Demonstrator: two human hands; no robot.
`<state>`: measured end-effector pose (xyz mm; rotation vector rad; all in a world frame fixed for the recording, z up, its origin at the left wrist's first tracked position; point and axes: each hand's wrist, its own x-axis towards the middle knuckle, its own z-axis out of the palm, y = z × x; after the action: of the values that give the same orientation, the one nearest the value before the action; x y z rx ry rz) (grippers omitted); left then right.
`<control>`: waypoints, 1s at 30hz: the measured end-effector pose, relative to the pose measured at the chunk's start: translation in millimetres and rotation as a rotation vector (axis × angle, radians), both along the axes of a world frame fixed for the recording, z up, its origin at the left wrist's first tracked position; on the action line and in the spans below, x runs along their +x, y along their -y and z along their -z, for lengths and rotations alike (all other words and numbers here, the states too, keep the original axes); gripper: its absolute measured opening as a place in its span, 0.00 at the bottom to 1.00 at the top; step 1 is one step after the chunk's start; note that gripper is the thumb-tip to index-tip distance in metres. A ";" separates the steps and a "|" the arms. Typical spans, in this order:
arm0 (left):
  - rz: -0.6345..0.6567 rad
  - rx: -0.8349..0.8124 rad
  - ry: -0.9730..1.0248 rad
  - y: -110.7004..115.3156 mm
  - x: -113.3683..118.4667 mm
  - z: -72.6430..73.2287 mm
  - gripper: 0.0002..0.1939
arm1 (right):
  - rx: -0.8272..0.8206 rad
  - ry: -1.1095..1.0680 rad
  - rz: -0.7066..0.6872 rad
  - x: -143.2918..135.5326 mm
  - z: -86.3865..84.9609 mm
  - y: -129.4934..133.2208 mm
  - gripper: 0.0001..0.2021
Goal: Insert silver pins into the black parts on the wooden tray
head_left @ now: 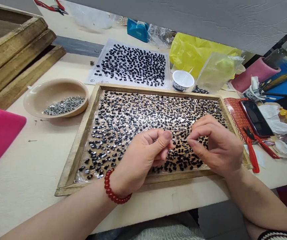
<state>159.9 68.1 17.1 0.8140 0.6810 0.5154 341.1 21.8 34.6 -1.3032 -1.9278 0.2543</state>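
My left hand, with a red bead bracelet at its wrist, is closed, thumb pressed on the bent index finger. My right hand faces it in a pinch, thumb tip close to the index fingertip. Whatever either hand may hold is too small or hidden to make out. Both are over a wooden-framed tray lined with clear plastic. Many small shiny black pieces lie across it, several with silvery round spots.
Left of the tray, a beige bowl holds metal pins. Behind are a sheet of black pieces, a white cup and a yellow bag. Red-handled pliers and a phone lie right. Wooden frames are stacked left.
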 end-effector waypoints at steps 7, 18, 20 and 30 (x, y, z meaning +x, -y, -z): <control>-0.065 -0.129 0.129 -4.6 -1.7 -3.1 0.25 | -0.071 0.450 0.079 24.9 15.5 -14.2 0.04; -0.005 -0.269 0.307 -4.7 -2.0 -5.7 0.18 | -0.072 0.689 0.123 21.4 24.5 -16.5 0.06; 0.028 -0.311 0.335 -4.9 -2.4 -5.7 0.18 | -0.062 0.715 0.126 21.4 25.5 -17.0 0.07; -0.003 -0.486 0.456 -6.4 -1.1 -6.1 0.19 | -0.074 0.748 0.114 20.9 26.9 -17.6 0.07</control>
<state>158.8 74.5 23.2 0.2234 0.3585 0.4887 361.9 39.4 7.7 -1.7091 -2.4473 -0.2664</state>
